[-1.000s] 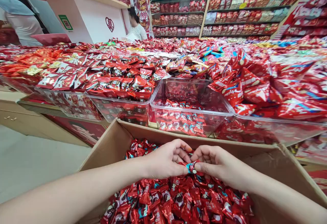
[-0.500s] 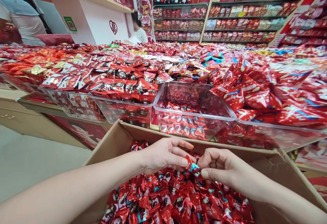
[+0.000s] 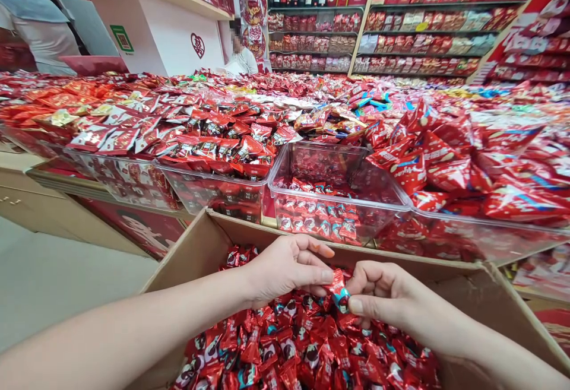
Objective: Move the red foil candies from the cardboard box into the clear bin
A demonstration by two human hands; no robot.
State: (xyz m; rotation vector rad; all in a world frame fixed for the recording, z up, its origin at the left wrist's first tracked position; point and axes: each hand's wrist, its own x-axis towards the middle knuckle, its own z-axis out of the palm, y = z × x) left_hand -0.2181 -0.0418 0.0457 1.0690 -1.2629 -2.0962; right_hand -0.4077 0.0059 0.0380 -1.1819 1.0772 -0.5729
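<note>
Over an open cardboard box (image 3: 449,271), both hands pinch one red-and-blue wrapped candy (image 3: 339,294). My left hand (image 3: 291,268) grips its upper left end between thumb and fingers, with the index finger raised. My right hand (image 3: 385,292) pinches the right side between thumb and index finger, its other fingers curled. Beneath the hands, the box holds a heap of similar wrapped candies (image 3: 285,348). Just beyond the box, a clear plastic bin (image 3: 383,206) has rows of the same candies along its bottom and front.
Bins heaped with red snack packets (image 3: 218,149) stand to the left, and larger triangular packets (image 3: 449,158) to the right. Shelves (image 3: 401,37) with wine bottles and packaged goods line the back. A person (image 3: 243,57) is behind the display; another person (image 3: 40,22) stands far left.
The candy between my hands has turned, so its printed blue side now faces down and toward me. My left fingers have shifted slightly right along it.
</note>
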